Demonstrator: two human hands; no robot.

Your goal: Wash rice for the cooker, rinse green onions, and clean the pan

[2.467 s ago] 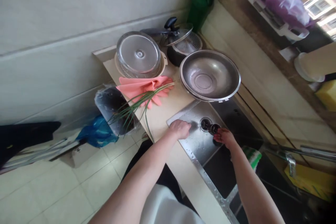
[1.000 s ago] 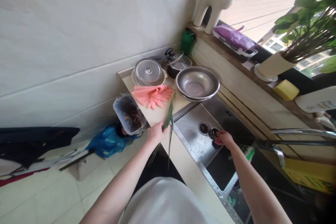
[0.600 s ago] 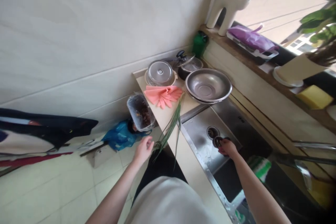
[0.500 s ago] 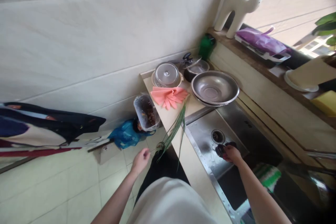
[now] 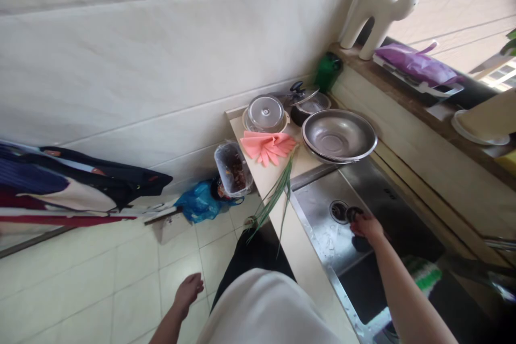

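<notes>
Holds the strainer (image 5: 353,214) in the right hand (image 5: 366,227), fingers clamped on it, over the sink (image 5: 312,199), just beside the drain (image 5: 339,211). Has steel between that hand and the wet front rim, giving some room to move that way. Hangs the left hand (image 5: 189,289) well apart, low over the floor (image 5: 97,274), fingers loosely curled; cannot tell whether fully closed. Has wide room over the tiles on that side, up to the shirt (image 5: 258,306). Lies across the counter (image 5: 308,266) between: scallions (image 5: 285,174), tips drooping past the front edge. Continues outward with gloves (image 5: 268,146), spread near the counter's far end, then a basin (image 5: 339,134) close against the sink's far edge. Ends at the bin (image 5: 231,169), just beside the counter's edge, near a blue bag (image 5: 199,201).
</notes>
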